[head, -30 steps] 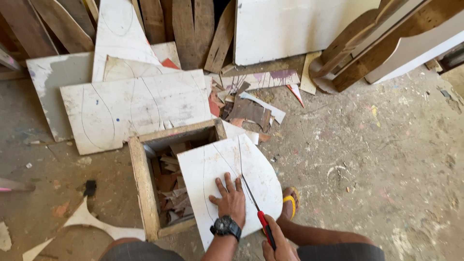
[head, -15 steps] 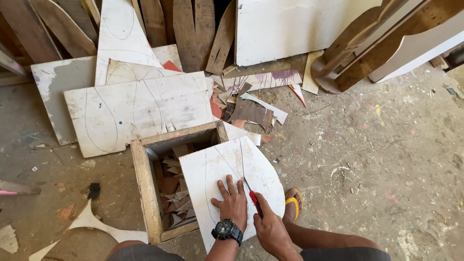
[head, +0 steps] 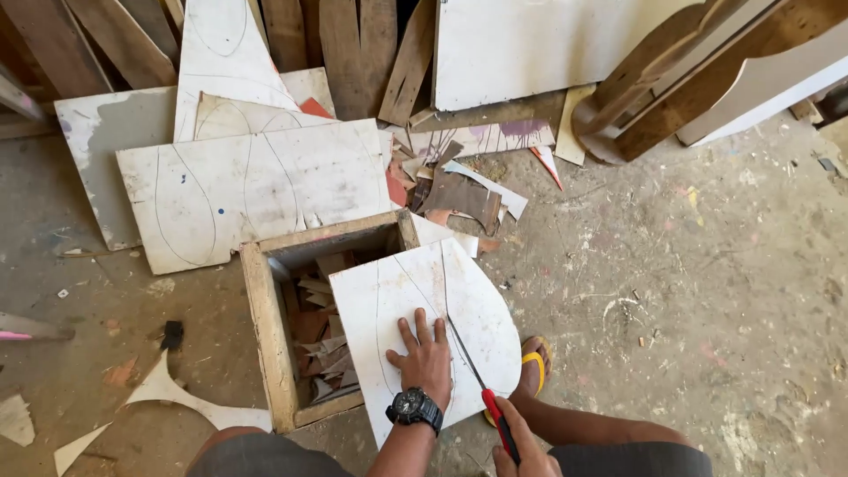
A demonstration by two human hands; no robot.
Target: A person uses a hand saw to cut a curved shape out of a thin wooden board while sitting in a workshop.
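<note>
Two bare hands work over a white, round-cornered cut board with pencilled curves (head: 424, 344), which lies across the right half of a square open-topped wooden box (head: 265, 327) on the dusty concrete floor (head: 689, 291). The left hand (head: 426, 358), a black wristwatch (head: 413, 408) on its wrist, lies flat with fingers spread wide, pressing the board down. The right hand (head: 528, 452) is cut off by the bottom edge of the view; it is wrapped around the red handle of a narrow-bladed handsaw (head: 477, 375), whose thin blade runs up along a drawn line on the board, just beside the left hand's fingers. Whether the teeth are in the wood is hard to make out. Inside the box, the board hides part of a heap of brown wood offcuts (head: 322, 340). A foot in a yellow sandal (head: 533, 367) peeks out from behind the board's right edge. Behind the box lies a large white marked panel (head: 256, 190).
</note>
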